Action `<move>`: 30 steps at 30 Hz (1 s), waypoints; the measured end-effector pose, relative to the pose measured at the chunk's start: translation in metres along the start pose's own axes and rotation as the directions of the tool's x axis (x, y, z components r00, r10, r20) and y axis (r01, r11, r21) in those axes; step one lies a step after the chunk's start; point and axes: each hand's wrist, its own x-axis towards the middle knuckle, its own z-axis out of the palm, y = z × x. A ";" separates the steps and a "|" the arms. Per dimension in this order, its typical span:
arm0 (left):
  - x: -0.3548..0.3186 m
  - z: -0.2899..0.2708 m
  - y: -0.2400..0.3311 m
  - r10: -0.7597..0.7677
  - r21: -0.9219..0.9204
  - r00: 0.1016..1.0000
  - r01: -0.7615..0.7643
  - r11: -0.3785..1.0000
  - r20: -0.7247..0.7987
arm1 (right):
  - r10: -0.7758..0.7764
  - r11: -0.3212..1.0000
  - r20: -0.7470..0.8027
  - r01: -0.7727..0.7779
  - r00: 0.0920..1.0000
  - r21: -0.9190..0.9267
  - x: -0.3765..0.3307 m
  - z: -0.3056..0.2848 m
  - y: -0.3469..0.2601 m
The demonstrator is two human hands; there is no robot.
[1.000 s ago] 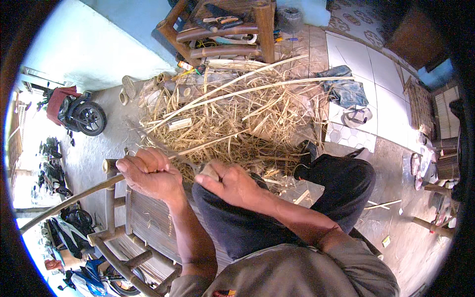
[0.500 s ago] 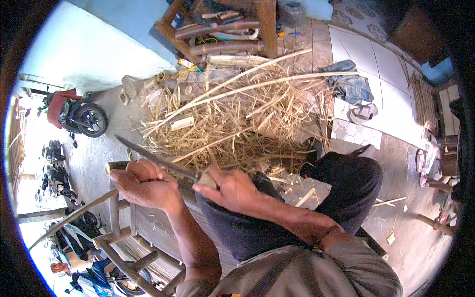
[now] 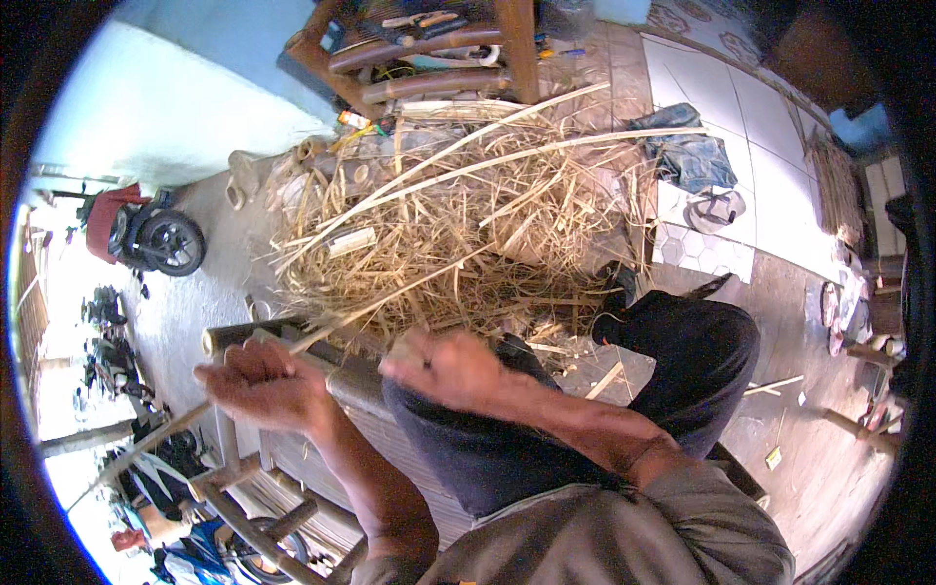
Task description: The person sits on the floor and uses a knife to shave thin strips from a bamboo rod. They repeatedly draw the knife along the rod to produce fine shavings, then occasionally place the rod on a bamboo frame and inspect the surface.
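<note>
My left hand [image 3: 258,385] is closed round a long thin bamboo strip [image 3: 146,450], which slants down to the lower left. My right hand [image 3: 453,369], blurred by motion, is closed on the pale handle of a knife [image 3: 406,355]. The blade cannot be made out now; the earlier picture shows it long and dark, pointing up-left past my left hand. The two hands are apart, above a bamboo bench [image 3: 341,385] to the left of my legs.
A heap of bamboo shavings [image 3: 439,224] covers the floor ahead, with long pale strips [image 3: 526,151] across it. Beyond stands a wooden rack [image 3: 429,83] with tools. Crumpled jeans [image 3: 687,156] lie at right. Motorbikes [image 3: 171,242] stand at left.
My left hand has shifted slightly left and down with the bamboo strip. My right hand remains near the same place, now blurred, and the knife blade no longer shows clearly.
</note>
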 end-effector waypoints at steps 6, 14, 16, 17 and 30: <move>0.003 0.005 0.000 0.053 0.153 0.997 -0.062 0.986 0.062 | 0.151 0.987 -0.170 -0.156 0.974 -0.019 0.009 0.000 0.036; 0.025 0.000 -0.007 0.070 0.166 0.998 -0.069 0.984 0.001 | -0.062 0.888 -0.121 -0.001 0.991 -0.459 0.022 0.003 0.118; 0.031 0.001 -0.011 0.235 0.359 0.971 -0.201 0.911 -0.053 | -0.017 0.852 -0.146 -0.062 0.989 -0.520 0.025 0.002 0.154; 0.034 0.001 -0.012 0.228 0.407 0.968 -0.168 0.898 -0.104 | 0.123 0.884 -0.142 -0.173 0.982 -0.434 0.027 0.010 0.164; 0.077 -0.012 -0.027 0.174 0.312 0.979 -0.134 0.941 -0.104 | 0.314 0.946 -0.021 -0.314 0.949 -0.080 0.029 -0.003 0.286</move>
